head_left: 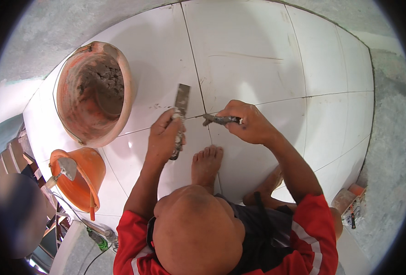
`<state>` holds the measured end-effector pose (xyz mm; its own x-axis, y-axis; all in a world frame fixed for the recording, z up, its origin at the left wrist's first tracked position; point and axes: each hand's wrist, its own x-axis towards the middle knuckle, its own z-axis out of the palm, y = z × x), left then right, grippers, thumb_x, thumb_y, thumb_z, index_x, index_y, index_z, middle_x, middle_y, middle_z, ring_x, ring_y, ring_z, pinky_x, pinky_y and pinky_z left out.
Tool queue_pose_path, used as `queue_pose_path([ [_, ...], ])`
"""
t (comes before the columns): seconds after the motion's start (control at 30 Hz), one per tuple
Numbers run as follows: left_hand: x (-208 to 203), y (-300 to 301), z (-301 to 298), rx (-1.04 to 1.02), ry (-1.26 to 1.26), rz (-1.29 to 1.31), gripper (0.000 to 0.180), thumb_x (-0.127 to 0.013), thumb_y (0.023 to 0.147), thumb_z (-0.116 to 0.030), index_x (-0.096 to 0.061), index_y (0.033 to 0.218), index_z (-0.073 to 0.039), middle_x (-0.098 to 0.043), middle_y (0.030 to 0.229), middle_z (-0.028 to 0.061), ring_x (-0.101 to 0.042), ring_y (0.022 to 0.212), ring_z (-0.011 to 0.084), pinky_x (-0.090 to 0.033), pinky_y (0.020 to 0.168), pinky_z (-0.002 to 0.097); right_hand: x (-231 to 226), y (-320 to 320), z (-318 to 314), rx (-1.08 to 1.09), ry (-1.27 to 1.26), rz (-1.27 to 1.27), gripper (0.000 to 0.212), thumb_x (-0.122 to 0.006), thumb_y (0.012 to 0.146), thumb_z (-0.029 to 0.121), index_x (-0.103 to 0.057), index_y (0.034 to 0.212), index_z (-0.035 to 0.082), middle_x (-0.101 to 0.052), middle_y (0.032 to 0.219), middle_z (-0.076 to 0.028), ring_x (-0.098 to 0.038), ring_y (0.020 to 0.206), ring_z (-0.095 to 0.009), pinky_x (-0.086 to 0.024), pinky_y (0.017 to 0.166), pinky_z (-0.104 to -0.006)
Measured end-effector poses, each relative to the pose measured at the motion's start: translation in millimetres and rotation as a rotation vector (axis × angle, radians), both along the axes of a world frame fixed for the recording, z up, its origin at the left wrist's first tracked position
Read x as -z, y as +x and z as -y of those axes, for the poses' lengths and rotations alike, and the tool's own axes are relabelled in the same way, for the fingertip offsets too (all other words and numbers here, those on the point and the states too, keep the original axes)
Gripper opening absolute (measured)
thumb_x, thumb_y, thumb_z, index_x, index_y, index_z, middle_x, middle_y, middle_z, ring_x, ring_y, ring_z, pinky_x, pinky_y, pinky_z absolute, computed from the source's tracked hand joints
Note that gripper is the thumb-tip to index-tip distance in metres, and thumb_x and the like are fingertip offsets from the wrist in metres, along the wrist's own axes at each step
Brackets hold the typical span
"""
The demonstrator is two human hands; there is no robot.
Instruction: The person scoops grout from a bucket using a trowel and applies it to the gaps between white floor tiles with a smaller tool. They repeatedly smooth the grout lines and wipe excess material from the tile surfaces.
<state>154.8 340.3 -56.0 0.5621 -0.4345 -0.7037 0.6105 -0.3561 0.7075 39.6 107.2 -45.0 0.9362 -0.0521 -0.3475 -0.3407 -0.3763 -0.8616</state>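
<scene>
My left hand [162, 137] is closed around the handle of a putty knife [182, 97]. Its flat blade points away from me, and the handle is spattered with pale mortar. To the right, my right hand [250, 123] grips a short dark tool [220, 119] with a clump of grey mortar at its tip. What kind of tool it is, I cannot make out. A small gap separates the two tools, both held above white floor tiles [249, 68] near a joint where tiles meet.
A large orange bucket [128, 91] with grey mortar inside stands at the left. Nearer me, a smaller orange bucket [100, 167] has a trowel [67, 167] across its rim. A green power tool [97, 239] lies lower left. Containers [348, 196] sit by the right wall.
</scene>
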Motion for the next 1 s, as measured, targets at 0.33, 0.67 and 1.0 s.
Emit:
queue_pose_path([
  [0.33,40,-13,-69,-0.103,0.095,0.164,0.036,-0.051,0.099,-0.013,-0.053,0.133,0.001,-0.060,0.082,0.0063,-0.058,0.057,0.0117,-0.047,0.048,0.0258,69,-22,-100,-0.114,-0.691,0.226,0.036,-0.067,0.072,0.007,-0.065,0.107,-0.001,-0.056,0.094,-0.014,-0.052,0.087,-0.032,-0.049,0.076,-0.0421],
  [0.67,69,-25,-84,-0.062,0.025,0.191,0.034,-0.050,0.100,-0.010,-0.053,0.132,0.002,-0.060,0.078,0.0060,-0.057,0.058,0.0115,-0.048,0.051,0.0270,71,8,-60,-0.001,-0.645,0.177,0.017,-0.059,0.085,0.006,-0.062,0.101,0.000,-0.055,0.093,-0.014,-0.051,0.087,-0.034,-0.048,0.074,-0.0447],
  [1.0,70,-26,-83,-0.100,0.015,0.166,0.033,-0.050,0.100,-0.008,-0.053,0.131,0.002,-0.059,0.075,0.0053,-0.056,0.057,0.0121,-0.048,0.051,0.0276,57,15,-37,0.149,-0.545,0.291,0.025,-0.062,0.076,-0.004,-0.063,0.101,0.000,-0.053,0.091,-0.013,-0.051,0.088,-0.034,-0.047,0.076,-0.0430],
])
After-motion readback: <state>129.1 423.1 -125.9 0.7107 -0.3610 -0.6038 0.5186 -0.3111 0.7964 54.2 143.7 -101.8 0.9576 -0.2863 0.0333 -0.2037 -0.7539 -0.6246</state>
